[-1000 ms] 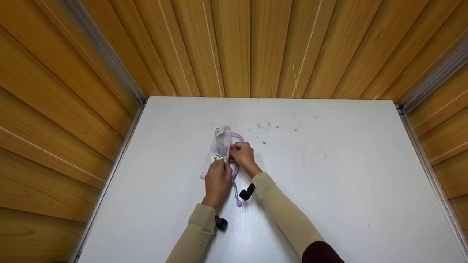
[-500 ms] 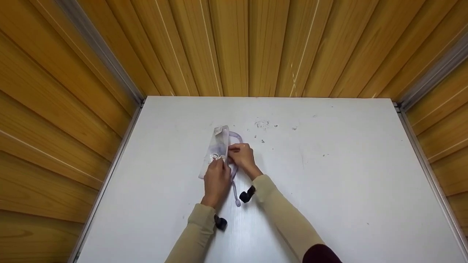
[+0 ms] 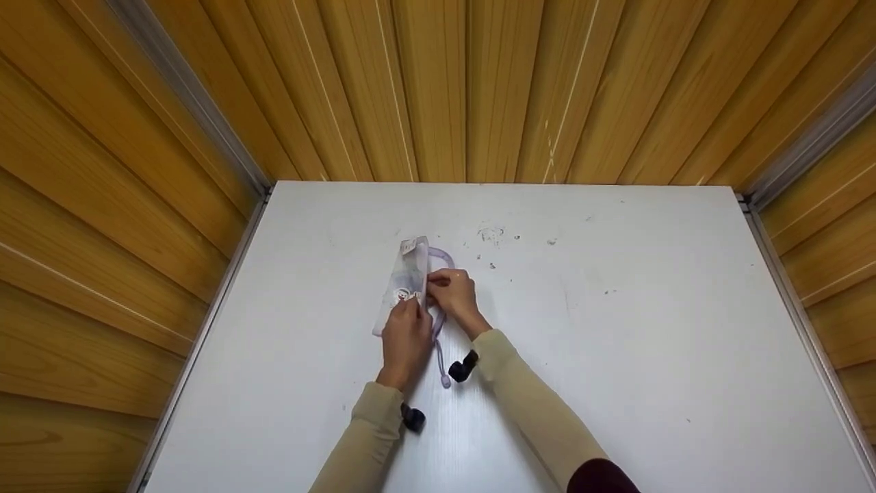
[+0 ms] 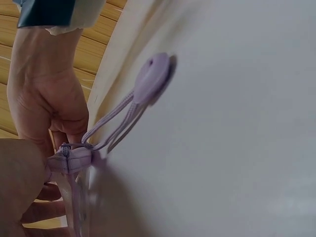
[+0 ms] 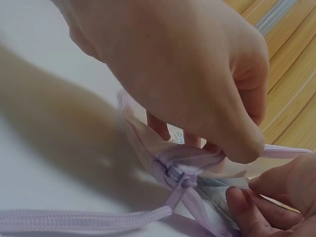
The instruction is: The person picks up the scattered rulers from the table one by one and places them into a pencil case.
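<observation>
A clear plastic zip pouch [image 3: 405, 274] with lilac edging stands near the table's middle-left, tilted, bearing a small white label [image 3: 409, 245] and a white printed figure [image 3: 402, 295]. My left hand [image 3: 407, 339] grips its near part. At the pouch's right edge, my right hand [image 3: 456, 294] pinches it; in the right wrist view that right hand [image 5: 276, 197] holds the rim beside a blue-grey patch. A lilac strap [image 3: 441, 255] curves out to the right. The zipper's end [image 4: 69, 160] and a corded lilac pull tab [image 4: 152, 78] show in the left wrist view.
The white table [image 3: 616, 370] has dark scuffs [image 3: 491, 235] beyond the hands. Wood-patterned panels [image 3: 438, 89] rise behind it and at both sides, with metal strips at the corners. Small black cameras [image 3: 413, 418] are strapped to both wrists.
</observation>
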Available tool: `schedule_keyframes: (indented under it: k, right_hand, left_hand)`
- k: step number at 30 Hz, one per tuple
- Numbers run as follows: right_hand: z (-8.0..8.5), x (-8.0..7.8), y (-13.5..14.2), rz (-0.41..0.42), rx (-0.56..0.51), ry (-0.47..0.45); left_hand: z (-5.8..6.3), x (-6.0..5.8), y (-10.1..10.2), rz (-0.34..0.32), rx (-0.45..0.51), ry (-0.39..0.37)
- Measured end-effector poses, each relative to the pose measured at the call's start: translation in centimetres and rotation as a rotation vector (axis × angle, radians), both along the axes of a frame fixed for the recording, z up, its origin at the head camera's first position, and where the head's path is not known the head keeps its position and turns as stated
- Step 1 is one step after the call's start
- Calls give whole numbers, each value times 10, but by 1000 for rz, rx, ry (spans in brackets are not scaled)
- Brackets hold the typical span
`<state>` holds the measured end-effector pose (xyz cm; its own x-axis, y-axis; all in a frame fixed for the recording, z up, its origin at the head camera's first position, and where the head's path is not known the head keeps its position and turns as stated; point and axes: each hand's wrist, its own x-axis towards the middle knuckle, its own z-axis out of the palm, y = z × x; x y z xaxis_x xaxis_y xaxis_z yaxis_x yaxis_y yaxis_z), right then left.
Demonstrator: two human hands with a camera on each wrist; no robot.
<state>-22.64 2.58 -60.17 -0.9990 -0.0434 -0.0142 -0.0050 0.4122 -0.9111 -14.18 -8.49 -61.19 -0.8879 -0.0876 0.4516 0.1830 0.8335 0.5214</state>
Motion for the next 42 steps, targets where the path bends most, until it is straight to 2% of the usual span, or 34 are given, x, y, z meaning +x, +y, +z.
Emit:
schedule_keyframes:
  k: [4, 12, 22, 27, 33, 42]
  right_hand:
    - [1, 0, 1, -9, -37, -8]
    - [2, 0, 4, -19, -88, -53]
    - [7, 4, 18, -35, -275, -127]
    - [14, 5, 27, -32, -342, -148]
    - [19, 4, 38, -36, -335, -131]
    - [20, 8, 54, -52, -318, -151]
  left_hand:
    - [1, 0, 0, -4, 5, -18]
    - [1, 0, 0, -14, 10, 1]
    - [3, 4, 2, -15, 6, -37]
    - [3, 2, 1, -9, 6, -29]
    - [1, -1, 0, -12, -2, -19]
    - [1, 3, 2, 1, -8, -35]
